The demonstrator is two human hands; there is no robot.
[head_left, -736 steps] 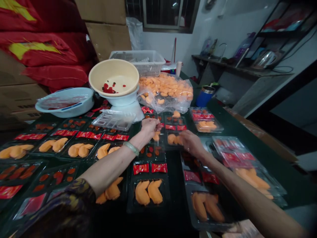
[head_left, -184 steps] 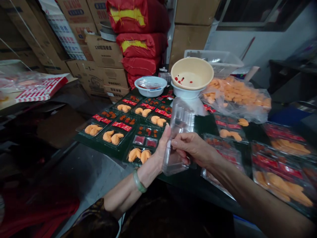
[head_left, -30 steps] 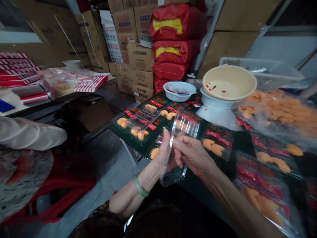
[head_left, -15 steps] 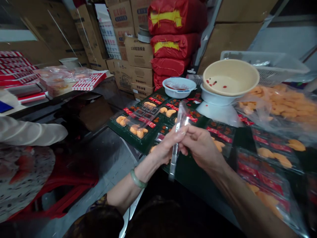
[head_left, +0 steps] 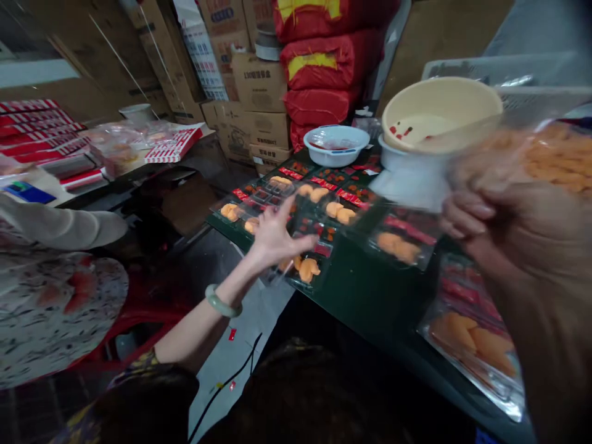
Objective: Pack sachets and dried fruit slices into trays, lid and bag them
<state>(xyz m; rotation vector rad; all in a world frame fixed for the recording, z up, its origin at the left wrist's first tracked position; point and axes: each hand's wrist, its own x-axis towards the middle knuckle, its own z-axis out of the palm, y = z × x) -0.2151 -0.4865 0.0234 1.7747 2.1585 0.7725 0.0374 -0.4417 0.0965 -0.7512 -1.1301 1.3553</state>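
My left hand [head_left: 280,237], a pale green bangle on its wrist, reaches over the food trays with thumb and fingers spread. Under and around it are clear plastic trays [head_left: 308,269] with orange, shell-shaped pieces, red packets and dark bits in compartments. Sheer plastic lies over some trays near the fingertips; its edges are hard to see. My right hand [head_left: 499,209] is raised at the right, large and blurred, its fingers curled. A see-through smear shows beside it, but what the fingers hold cannot be made out. Below it lies a packed clear tray [head_left: 472,339].
A cream basin [head_left: 439,117] sits on a pale blue one, near a blue bowl [head_left: 335,148]. Bagged orange pieces [head_left: 559,154] lie far right. Red bundles [head_left: 319,68] and cartons [head_left: 259,83] stand behind. At left, a person's sleeve [head_left: 65,225] shows beside another table with striped boxes [head_left: 173,145].
My hands, together around a clear plastic piece before, have parted. The left went left over the trays and spread its fingers; the right rose to the right. The view shifted slightly.
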